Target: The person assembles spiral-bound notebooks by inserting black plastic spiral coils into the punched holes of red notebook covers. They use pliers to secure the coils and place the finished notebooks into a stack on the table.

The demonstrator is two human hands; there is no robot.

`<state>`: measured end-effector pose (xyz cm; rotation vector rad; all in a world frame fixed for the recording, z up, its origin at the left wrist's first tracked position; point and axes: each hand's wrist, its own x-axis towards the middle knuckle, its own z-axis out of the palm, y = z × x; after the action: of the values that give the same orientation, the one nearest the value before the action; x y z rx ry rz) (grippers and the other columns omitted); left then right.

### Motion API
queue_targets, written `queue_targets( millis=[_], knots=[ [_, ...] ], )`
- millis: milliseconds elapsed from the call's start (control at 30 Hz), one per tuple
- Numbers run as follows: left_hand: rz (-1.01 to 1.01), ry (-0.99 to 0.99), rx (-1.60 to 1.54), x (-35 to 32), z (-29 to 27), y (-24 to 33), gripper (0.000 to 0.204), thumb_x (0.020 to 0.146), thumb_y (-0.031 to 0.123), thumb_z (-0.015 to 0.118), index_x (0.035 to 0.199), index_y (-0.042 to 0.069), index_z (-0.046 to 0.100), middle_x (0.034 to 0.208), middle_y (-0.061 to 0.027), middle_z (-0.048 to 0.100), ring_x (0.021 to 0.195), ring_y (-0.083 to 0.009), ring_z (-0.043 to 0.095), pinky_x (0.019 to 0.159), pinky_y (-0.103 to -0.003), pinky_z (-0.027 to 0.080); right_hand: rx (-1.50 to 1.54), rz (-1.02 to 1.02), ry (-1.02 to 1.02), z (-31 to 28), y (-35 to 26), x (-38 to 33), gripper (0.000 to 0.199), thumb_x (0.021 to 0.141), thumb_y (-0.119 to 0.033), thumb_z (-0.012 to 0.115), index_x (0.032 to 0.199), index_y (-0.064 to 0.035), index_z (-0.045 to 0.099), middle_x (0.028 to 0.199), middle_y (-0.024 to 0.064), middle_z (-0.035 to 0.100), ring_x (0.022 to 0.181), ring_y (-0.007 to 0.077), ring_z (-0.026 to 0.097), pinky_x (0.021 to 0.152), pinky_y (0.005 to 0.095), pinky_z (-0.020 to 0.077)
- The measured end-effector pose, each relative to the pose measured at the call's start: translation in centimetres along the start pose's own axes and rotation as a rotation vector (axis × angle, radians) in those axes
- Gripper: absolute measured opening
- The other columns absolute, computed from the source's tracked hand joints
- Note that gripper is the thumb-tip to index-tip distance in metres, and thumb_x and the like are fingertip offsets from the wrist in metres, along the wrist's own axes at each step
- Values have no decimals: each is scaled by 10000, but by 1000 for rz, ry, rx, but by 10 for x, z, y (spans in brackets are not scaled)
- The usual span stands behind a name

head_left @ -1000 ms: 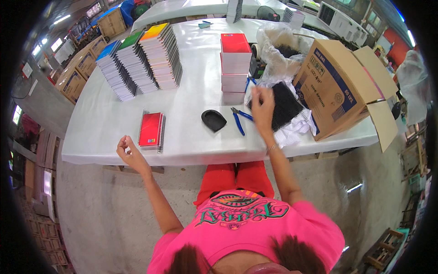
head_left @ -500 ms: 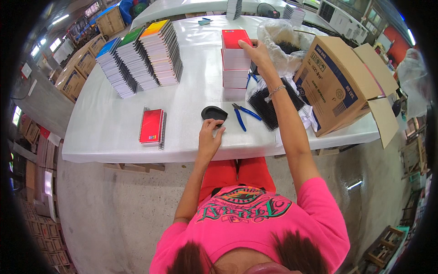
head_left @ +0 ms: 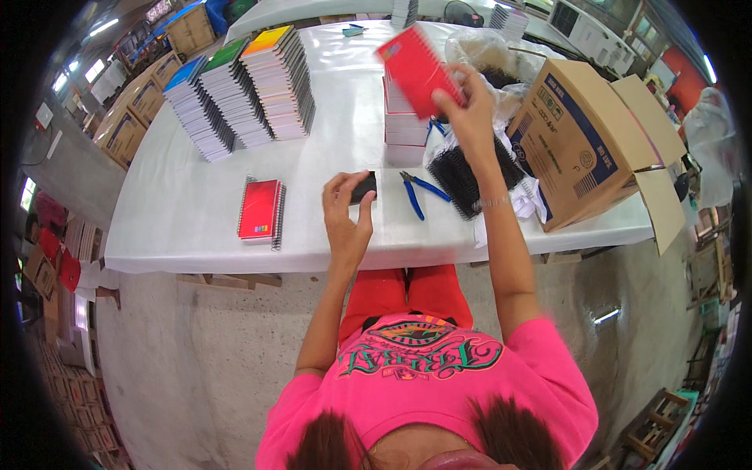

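My right hand (head_left: 470,106) is closed on a red-covered notebook (head_left: 415,72), held tilted above a stack of red-covered notebooks (head_left: 405,131) and slightly blurred. No coil shows on its visible edges. My left hand (head_left: 346,215) curls its fingers and thumb around a small black piece (head_left: 363,188) at the table's near middle; the fingers hide part of it. Right of that hand lie blue-handled cutting pliers (head_left: 417,194) with their handles spread. Farther right is a bundle of black spiral coils (head_left: 464,188) on white paper. To the left, red spiral-bound notebooks (head_left: 261,210) lie in a small pile.
Tall stacks of spiral notebooks with blue (head_left: 188,74), green (head_left: 225,64) and yellow (head_left: 270,41) covers stand at the back left. An open cardboard box (head_left: 580,149) sits at the right beside a clear plastic bag (head_left: 470,48). White sheeting covers the table (head_left: 180,196).
My right hand has lifted a red notebook off the stack, tilting it and bringing it up. My left hand has shifted slightly left, and the black piece has turned within its fingers.
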<state>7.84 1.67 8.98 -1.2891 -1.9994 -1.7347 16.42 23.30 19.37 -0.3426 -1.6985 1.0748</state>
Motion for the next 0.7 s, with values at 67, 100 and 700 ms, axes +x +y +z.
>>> queue_targets(
  millis=[67, 100, 700],
  knots=[
    [98, 102, 117, 3, -10, 14, 404, 864, 74, 703, 1259, 117, 624, 1217, -107, 524, 1175, -274, 497, 990, -397, 412, -148, -20, -175, 1, 6, -37, 402, 800, 10, 699, 1193, -21, 619, 1067, 90, 688, 930, 200, 645, 846, 319, 509],
    [144, 156, 179, 2, -13, 16, 429, 866, 78, 704, 1282, 121, 608, 1230, -106, 515, 1187, -273, 485, 1001, -403, 400, -159, 64, -248, 5, 2, -58, 387, 796, 19, 695, 1176, -29, 641, 1102, 102, 692, 972, 221, 653, 865, 328, 503],
    [146, -468, 511, -30, 4, -16, 520, 777, -78, 518, 1235, 163, 568, 1098, -8, 550, 1146, -215, 509, 1137, -666, 94, -943, -38, 131, -123, 91, -99, 239, 876, -167, 661, 1101, -91, 680, 1060, 136, 634, 1019, 336, 562, 892, 460, 429]
  ],
)
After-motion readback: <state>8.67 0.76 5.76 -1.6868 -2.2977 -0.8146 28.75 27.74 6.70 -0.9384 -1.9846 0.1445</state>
